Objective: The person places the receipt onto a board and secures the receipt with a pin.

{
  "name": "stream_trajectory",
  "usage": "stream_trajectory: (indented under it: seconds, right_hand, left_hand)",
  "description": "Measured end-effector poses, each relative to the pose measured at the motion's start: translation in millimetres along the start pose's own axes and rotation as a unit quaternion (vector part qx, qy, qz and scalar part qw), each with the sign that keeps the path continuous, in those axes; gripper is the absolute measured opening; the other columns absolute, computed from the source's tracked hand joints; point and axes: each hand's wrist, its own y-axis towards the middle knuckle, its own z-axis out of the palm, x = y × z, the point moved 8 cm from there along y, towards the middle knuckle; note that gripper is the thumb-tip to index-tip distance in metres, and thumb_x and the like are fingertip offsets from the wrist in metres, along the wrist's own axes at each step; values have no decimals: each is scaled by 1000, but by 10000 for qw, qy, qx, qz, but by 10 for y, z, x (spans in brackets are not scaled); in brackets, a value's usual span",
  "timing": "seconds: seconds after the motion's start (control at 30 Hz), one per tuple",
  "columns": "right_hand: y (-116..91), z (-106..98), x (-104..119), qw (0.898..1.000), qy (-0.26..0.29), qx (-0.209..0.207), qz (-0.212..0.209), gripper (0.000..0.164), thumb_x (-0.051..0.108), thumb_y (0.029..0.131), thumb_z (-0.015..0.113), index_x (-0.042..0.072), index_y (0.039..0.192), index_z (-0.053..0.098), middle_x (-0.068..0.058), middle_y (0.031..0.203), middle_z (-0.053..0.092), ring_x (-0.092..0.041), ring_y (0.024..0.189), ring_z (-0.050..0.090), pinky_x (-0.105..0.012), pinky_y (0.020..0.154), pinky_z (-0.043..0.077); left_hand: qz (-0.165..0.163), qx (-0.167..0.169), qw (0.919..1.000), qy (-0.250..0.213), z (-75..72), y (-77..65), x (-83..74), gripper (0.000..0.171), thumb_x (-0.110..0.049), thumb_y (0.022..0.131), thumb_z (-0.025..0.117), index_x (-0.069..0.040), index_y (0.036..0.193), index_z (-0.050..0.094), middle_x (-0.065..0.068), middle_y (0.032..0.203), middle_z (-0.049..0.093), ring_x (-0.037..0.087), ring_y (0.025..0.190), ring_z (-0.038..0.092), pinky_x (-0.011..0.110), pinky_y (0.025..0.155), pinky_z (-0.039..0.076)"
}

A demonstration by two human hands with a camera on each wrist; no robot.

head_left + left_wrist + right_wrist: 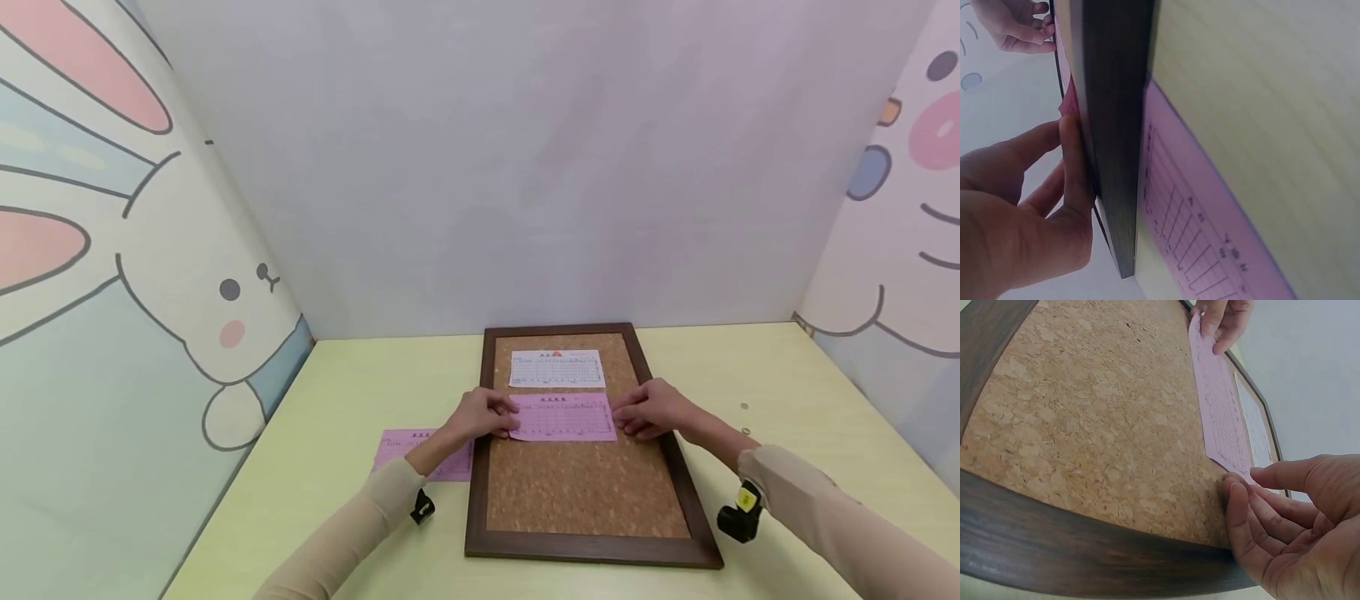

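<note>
A cork board [585, 492] in a dark wooden frame lies on the table. Across its middle is a pink printed form [566, 418], below a white printed form [557, 369] near the top. My left hand [483, 414] pinches the pink form's left edge. At the opposite edge, my right hand [651, 408] holds the paper's end between thumb and fingers, close to the cork, as the right wrist view shows. Another pink form [1210, 231] lies on the table left of the board, partly hidden by my left forearm in the head view.
The pale yellow table [345, 375] meets a plain wall [480, 167] at the back. Side walls carry cartoon animals, one a rabbit [187, 275]. Two tiny objects, one a small ring-like piece [745, 406], lie right of the board.
</note>
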Motion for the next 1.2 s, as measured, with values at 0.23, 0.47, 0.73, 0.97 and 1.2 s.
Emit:
stream_trajectory:
  seconds: [0.23,0.47,0.73,0.97,1.2]
  right_hand:
    - [-114,-122,-20,10000,-32,-7,-6,30,17,98,68,-8,116,70,-7,90,77,-13,77,69,-31,67,62]
    - [-230,-318,-66,9997,-218,-61,-100,35,20,101,64,-9,119,69,-7,92,77,-14,79,70,-31,66,61]
    - [-367,-573,-173,9995,-274,-129,-62,41,23,103,62,-14,121,65,-8,95,76,-14,83,72,-31,67,62]
    - [-475,-830,-288,9990,-312,-307,-15,44,23,105,58,-16,126,60,-6,95,77,-10,81,73,-29,66,60]
    - [-566,-1073,-442,9973,-521,-508,10,45,21,106,57,-19,127,57,-9,96,78,-9,80,73,-30,65,60]
  left_hand:
    - [131,23,9997,194,1,6,-40,16,-3,87,79,5,101,75,12,78,72,6,55,63,21,56,56]
    - [177,-66,9992,359,2,25,-30,15,-4,86,80,3,98,75,10,73,70,6,53,61,18,53,53]
    - [228,4,9988,430,1,33,-2,15,-3,86,80,3,99,75,6,68,69,6,51,60,18,51,51]
    - [330,36,9978,566,1,25,-21,15,-6,86,80,2,98,75,2,64,66,7,48,56,17,48,48]
    - [383,29,9976,582,-12,11,-46,15,-5,85,81,3,98,75,8,65,67,8,47,55,18,47,47]
